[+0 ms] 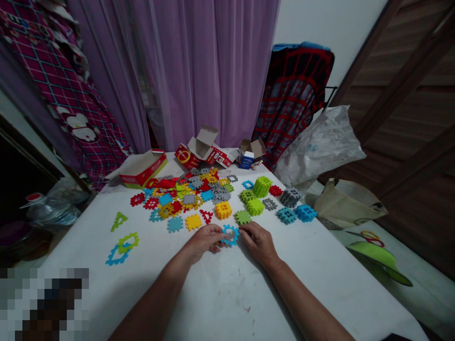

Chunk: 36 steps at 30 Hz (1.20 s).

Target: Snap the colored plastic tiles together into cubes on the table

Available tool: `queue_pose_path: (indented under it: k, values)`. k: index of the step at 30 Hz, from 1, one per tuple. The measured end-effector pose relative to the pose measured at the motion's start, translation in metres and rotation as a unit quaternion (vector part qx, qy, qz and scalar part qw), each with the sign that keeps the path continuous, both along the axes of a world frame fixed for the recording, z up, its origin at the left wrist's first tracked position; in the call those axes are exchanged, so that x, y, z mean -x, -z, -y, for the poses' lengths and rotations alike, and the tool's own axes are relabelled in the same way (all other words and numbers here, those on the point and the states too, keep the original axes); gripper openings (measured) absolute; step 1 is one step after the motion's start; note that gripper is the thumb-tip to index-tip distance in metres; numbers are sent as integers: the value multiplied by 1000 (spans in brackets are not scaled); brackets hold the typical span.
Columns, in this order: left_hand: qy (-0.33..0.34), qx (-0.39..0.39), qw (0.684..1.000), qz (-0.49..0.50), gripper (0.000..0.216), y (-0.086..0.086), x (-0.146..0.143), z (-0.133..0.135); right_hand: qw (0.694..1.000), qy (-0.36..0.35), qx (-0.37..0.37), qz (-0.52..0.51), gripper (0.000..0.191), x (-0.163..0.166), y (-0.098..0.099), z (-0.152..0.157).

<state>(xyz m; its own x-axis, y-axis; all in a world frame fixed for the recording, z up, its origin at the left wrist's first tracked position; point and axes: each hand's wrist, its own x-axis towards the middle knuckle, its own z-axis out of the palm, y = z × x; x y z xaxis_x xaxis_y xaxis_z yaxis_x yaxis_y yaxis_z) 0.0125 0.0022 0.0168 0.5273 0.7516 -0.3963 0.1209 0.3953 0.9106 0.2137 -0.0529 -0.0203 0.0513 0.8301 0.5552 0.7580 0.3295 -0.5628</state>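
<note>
My left hand (205, 241) and my right hand (258, 242) rest on the white table (220, 293), both pinching a blue toothed ring piece (230, 235) between them. The left fingers grip its left edge, the right fingers its right edge. Just beyond the ring lie a yellow square tile (193, 221), a red triangle frame (206, 216), a yellow cube (223, 210) and a green tile (243, 217). A heap of coloured interlocking tiles (188, 192) spreads across the table further back.
Green cubes (262, 186), a grey cube (290, 196) and blue cubes (305, 213) sit at right. A green triangle (118, 220) and a blue-green ring pair (122, 248) lie at left. Opened cardboard boxes (144, 167) stand at the far edge. Bags and scissors (369, 235) lie right of the table.
</note>
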Motion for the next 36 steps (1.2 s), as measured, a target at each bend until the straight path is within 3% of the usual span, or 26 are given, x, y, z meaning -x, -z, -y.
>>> queue_pose_path:
  k: [5, 12, 16, 36]
  values:
    - [4, -3, 1000, -17, 43, 6, -1, -2, 999, 28, -11, -15, 22, 2, -4, -1]
    - [-103, 31, 993, 37, 49, 8, -6, -3, 996, 72, 2, -51, 18, 20, -6, 12]
    - [-129, 34, 990, 43, 48, 7, -9, -1, 996, 72, 11, -53, 14, 32, -2, 16]
    - [-56, -29, 997, -37, 40, 11, -15, 1, 994, 87, -44, -42, 18, 33, 3, 7]
